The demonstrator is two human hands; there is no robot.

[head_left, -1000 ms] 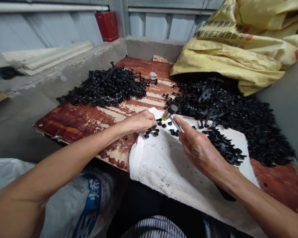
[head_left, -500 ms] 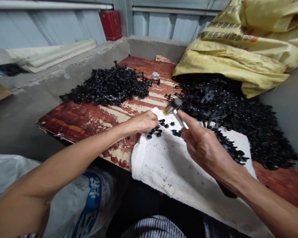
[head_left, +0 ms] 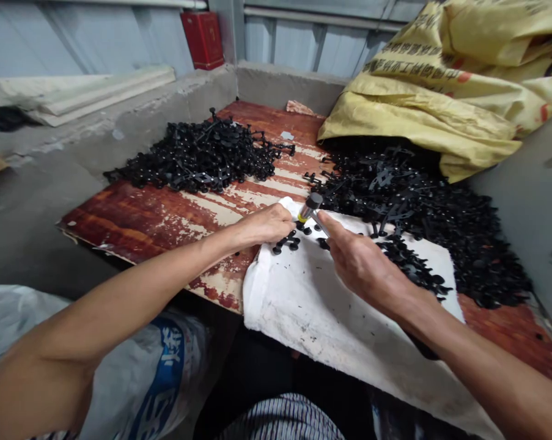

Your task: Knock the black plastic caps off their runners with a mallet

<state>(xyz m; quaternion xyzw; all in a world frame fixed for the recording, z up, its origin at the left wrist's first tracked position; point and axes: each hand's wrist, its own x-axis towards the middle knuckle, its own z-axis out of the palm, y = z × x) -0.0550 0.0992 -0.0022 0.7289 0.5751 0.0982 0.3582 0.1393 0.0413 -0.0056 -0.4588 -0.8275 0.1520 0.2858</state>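
Observation:
My right hand (head_left: 362,269) is closed round the handle of a small hammer (head_left: 309,208), index finger stretched along the shaft. The hammer's head sits low over the white cloth (head_left: 321,318). My left hand (head_left: 261,225) is closed and pins a black plastic sprue of round parts (head_left: 287,242) against the cloth, just left of the hammer head. A few loose black round pieces (head_left: 322,243) lie between my hands.
A worn red board (head_left: 156,214) carries a heap of black sprues (head_left: 202,156) at the back left and a larger heap of black parts (head_left: 431,214) at the right. A yellow sack (head_left: 441,91) lies behind. A red box (head_left: 203,36) stands on the concrete ledge. A white printed bag (head_left: 156,379) sits below.
The hammer head rose slightly half a second ago and has come back down close to the parts by my left hand. My left hand has stayed in place.

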